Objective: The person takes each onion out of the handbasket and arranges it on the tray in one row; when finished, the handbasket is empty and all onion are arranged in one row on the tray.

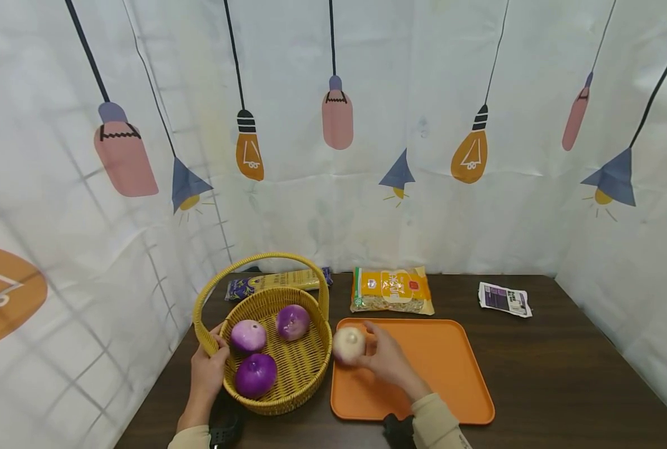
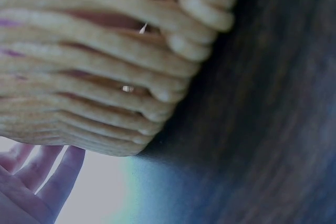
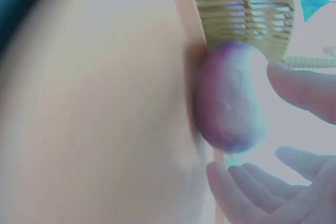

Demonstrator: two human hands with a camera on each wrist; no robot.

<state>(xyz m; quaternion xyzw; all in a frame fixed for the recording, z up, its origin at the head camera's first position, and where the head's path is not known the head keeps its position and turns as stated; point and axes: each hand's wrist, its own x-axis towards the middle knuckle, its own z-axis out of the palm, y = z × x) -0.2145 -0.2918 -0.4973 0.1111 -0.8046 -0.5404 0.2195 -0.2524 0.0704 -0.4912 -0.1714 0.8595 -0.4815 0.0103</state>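
Resembling a small booth screened off around a dark wood-grain table (image 1: pixel 569 362). Being walled on the left, back and right by pale, creased cloth (image 1: pixel 305 206) printed with hanging lamps (image 1: pixel 337 118). Lending a kitchen note through bagged dry food (image 1: pixel 392 290), purple onions (image 1: pixel 256 375), a yellow woven basket (image 1: pixel 305 362) and an orange tray (image 1: pixel 434 362). Leaving home or studio impossible to tell.

Print on the small white packet (image 1: pixel 505 300) is way too tiny to read. The basket (image 1: pixel 305 368) handle covers part of the long yellow-and-blue packet (image 1: pixel 277 282). Left wrist view crops the basket; right wrist view's pale left side is mush, right hand (image 1: pixel 386 358) cut off.
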